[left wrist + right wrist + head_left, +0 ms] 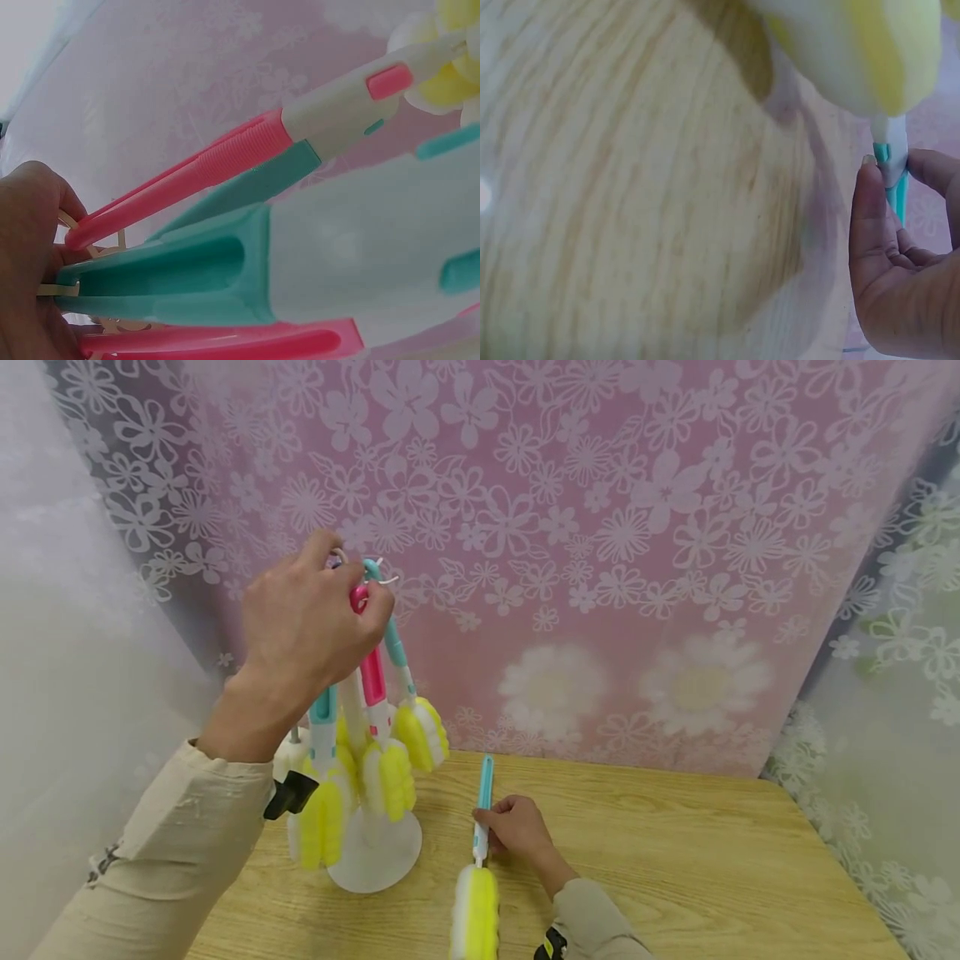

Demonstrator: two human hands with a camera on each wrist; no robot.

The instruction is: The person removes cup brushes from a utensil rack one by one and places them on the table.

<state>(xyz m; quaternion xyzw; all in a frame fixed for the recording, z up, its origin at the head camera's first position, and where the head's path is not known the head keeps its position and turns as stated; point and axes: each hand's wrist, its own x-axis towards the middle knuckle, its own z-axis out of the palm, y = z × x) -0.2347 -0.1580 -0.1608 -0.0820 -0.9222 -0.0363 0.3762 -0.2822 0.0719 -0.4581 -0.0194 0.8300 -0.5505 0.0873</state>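
Note:
My left hand (307, 610) curls round the top of a white stand (375, 868), at its hooks (60, 289). Sponge brushes with yellow and white heads hang there, among them one with a pink handle (372, 677), one with a teal handle (324, 706) and another teal one (395, 647). The wrist view has my left fingers beside the looped handle ends, partly hidden behind them. To the right of the stand, my right hand (522, 831) pinches a separate sponge brush (476, 910) between thumb and fingers. Its teal handle points away and its head lies toward me.
A wooden table (675, 860) extends beneath the stand and off to the right. Behind it hangs a pink flowered curtain (562, 568), with pale sheeting (75, 652) at the left and a flowered one (907, 652) at the right.

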